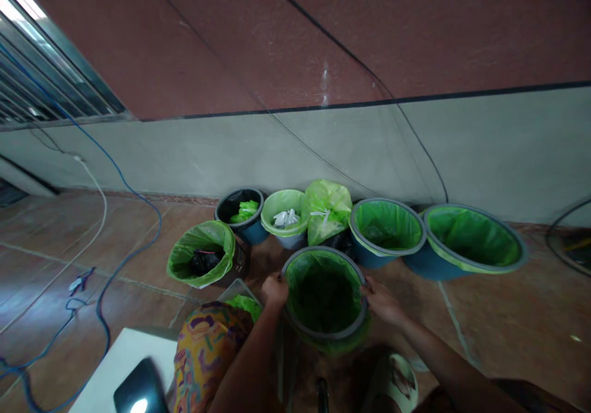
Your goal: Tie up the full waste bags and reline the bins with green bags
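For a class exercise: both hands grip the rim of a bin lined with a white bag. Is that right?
Not quite: in the head view, the bag lining the bin is green. The left hand and right hand do grip the rim.

Seemingly a home; slatted window [50, 62], two-tone painted wall [207, 151] and brown tiled floor [521, 333] suggest it.

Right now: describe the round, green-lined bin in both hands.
A round, grey-rimmed, plastic-looking bin, its thin green liner showing inside and below the rim. Mouth open upward; depths too dark to read. It's in front of the person, left hand and right hand gripping opposite sides of the rim. The base is hidden.
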Action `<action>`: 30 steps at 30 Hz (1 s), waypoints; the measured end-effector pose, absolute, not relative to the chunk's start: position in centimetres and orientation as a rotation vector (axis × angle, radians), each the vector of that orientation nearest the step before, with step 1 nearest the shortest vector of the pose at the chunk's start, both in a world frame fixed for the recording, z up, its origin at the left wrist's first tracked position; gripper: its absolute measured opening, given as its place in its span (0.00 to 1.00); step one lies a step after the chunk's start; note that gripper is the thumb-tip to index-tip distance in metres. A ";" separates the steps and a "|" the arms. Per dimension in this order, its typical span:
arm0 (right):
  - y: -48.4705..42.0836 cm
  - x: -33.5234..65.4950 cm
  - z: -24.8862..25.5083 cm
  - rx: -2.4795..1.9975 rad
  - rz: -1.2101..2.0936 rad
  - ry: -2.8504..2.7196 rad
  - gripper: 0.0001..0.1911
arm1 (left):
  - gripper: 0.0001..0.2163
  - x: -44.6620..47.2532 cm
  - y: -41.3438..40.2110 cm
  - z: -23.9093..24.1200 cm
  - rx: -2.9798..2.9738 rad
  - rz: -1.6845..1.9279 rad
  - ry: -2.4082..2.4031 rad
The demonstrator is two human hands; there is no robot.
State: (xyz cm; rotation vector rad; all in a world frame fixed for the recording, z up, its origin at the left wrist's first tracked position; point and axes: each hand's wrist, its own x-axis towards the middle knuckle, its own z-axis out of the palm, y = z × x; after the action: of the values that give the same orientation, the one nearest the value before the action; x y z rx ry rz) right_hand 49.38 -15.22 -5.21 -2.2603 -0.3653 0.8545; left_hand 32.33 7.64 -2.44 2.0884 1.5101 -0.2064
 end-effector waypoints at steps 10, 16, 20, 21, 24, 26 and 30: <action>-16.2 49.1 -6.6 -2.630 0.726 -0.679 0.14 | 0.13 32.3 6.9 -2.2 2.124 -0.268 1.488; -16.2 49.1 -6.9 -2.712 0.743 -0.747 0.16 | 0.12 32.2 6.7 -2.8 2.163 -0.312 1.505; -16.0 49.0 -6.7 -2.776 0.774 -0.804 0.18 | 0.12 32.2 6.6 -2.9 2.168 -0.315 1.494; -16.0 49.0 -6.6 -2.769 0.783 -0.804 0.17 | 0.12 32.2 6.5 -2.8 2.166 -0.317 1.493; -16.0 48.8 -6.3 -2.762 0.767 -0.796 0.14 | 0.13 32.3 6.4 -2.6 2.171 -0.324 1.488; -15.9 48.7 -6.3 -2.761 0.748 -0.819 0.13 | 0.13 32.2 6.4 -2.6 2.194 -0.331 1.466; -15.8 48.4 -6.8 -2.733 0.718 -0.782 0.10 | 0.14 32.2 6.4 -2.8 2.224 -0.364 1.433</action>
State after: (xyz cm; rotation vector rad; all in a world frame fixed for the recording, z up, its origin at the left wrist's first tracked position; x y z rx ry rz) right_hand 48.44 -15.77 -6.83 -2.7327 -0.7819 0.7179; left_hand 32.24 6.45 -2.84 2.2241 1.4329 -0.3644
